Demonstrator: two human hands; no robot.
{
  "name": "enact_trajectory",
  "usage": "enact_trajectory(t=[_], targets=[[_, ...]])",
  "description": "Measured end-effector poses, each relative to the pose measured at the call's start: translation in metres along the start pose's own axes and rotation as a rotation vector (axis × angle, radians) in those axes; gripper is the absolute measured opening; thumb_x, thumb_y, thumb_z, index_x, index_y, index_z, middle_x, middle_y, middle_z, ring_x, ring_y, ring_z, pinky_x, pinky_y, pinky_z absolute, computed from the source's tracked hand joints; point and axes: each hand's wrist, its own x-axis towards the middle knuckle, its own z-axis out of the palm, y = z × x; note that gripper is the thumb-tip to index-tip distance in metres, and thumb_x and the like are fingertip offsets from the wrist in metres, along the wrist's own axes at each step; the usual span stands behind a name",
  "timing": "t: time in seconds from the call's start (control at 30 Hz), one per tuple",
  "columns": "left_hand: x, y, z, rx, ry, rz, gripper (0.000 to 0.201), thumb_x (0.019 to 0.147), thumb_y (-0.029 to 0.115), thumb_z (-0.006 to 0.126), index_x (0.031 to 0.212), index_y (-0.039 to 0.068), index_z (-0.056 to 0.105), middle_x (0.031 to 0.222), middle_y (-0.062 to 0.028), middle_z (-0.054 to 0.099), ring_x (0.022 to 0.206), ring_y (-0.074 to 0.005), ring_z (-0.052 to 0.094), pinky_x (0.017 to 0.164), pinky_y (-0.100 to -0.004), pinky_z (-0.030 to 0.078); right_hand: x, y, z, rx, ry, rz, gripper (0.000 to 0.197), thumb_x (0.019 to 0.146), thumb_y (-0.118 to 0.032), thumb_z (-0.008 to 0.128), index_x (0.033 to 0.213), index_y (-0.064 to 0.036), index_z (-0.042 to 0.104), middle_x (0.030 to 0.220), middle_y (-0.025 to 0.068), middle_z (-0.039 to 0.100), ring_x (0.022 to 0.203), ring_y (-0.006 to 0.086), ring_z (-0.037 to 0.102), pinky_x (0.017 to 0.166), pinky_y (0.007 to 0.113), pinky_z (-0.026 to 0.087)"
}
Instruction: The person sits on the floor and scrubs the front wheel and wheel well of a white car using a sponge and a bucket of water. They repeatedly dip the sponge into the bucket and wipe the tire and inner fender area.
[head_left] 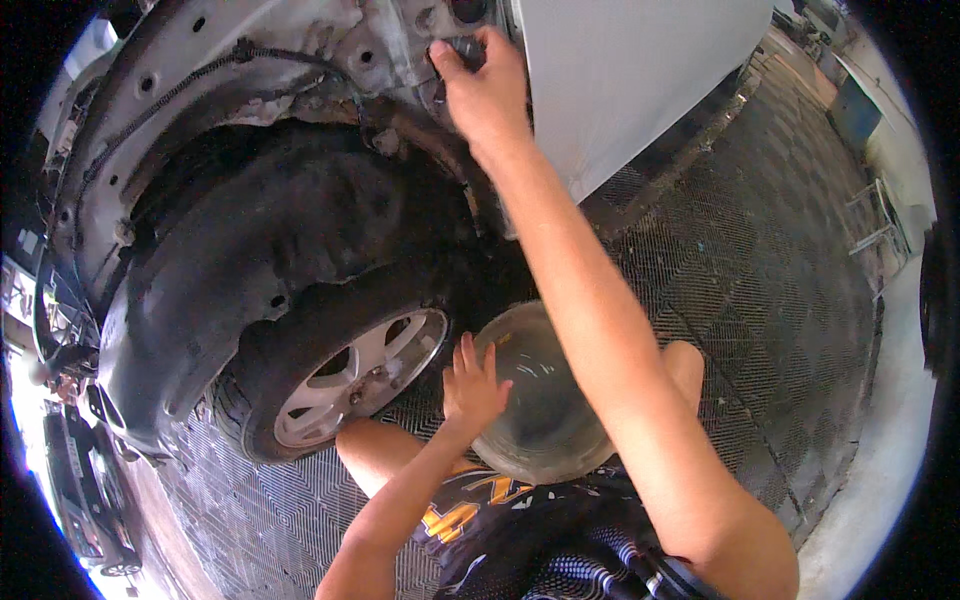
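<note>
Wheel arch first, since that's your far left: the black plastic arch liner [230, 270] bulges out in a big dull curve, dusty and scuffed, and above it the bare body metal [200, 70] is pale, chipped and dotted with holes, with a ribbed black cable [160, 100] running along its edge. Under the liner you've got the tyre [300, 330], with a silver spoked alloy wheel [355, 375] tilted toward you. Not much room there, the liner sits close over the rubber.

Your left hand [472, 385] is down low just right of the wheel, open, fingers spread flat against a clear round plastic bowl [540, 400]. The bowl is smooth, cloudy and glossy, sits just beside the tyre and rests against your bare knees, so it's pretty boxed in.

Your right hand [485, 85] is reached way up to the top edge of the arch, fingers curled round a small dark fastener or clip [466, 48] on the bare metal. It's too small to tell exactly what it is.

Right of that arm is the smooth white body panel [640, 70], then plenty of open floor [770, 260]: dark gridded tiles with a woven look, running out to a pale concrete strip [890, 420].
</note>
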Motion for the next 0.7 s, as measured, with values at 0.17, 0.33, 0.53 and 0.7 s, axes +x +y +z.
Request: enact_trajectory(t=[0.17,0.33,0.53,0.7], targets=[[0.000,0.001,-0.003,0.008,-0.013,0.022,0.077,0.092,0.047,0.067,0.154,0.010,0.043,0.163,-0.0275,0.022,0.146,-0.0413,0.034,0.102,-0.0516,0.047,0.004,-0.017,-0.018,-0.261,-0.130,-0.137,0.032,0.092,-0.021,0.075,0.109,0.0012,0.059,0.100,0.0225,0.066,0.096,0.0394,0.064,0.086,0.046,0.048],[0.003,0.001,-0.004,0.025,-0.029,0.013,0.077,0.093,0.046,0.067,0.155,0.009,0.042,0.163,-0.0277,0.021,0.145,-0.0403,0.035,0.103,-0.0516,0.047,0.003,0.001,-0.003,0.150,0.078,-0.004,0.040,0.094,-0.029,0.075,0.113,0.0031,0.062,0.106,0.0222,0.068,0.090,0.0340,0.067,0.083,0.043,0.050],[0.003,0.003,-0.004,0.023,-0.065,-0.007,0.078,0.093,0.046,0.066,0.156,0.009,0.040,0.165,-0.0273,0.019,0.146,-0.0400,0.034,0.104,-0.0519,0.046,-0.009,0.001,-0.025,-0.408,-0.160,-0.181,0.036,0.096,-0.026,0.071,0.116,0.0005,0.058,0.112,0.0245,0.066,0.104,0.0432,0.062,0.092,0.048,0.048],[0.000,-0.001,0.004,0.060,-0.047,-0.013,0.077,0.093,0.046,0.066,0.156,0.010,0.040,0.165,-0.0272,0.018,0.147,-0.0399,0.033,0.104,-0.0516,0.045,-0.021,0.006,-0.013,0.177,0.023,-0.081,0.049,0.098,-0.039,0.070,0.119,0.0029,0.056,0.112,0.0201,0.063,0.107,0.0318,0.059,0.094,0.041,0.047]])
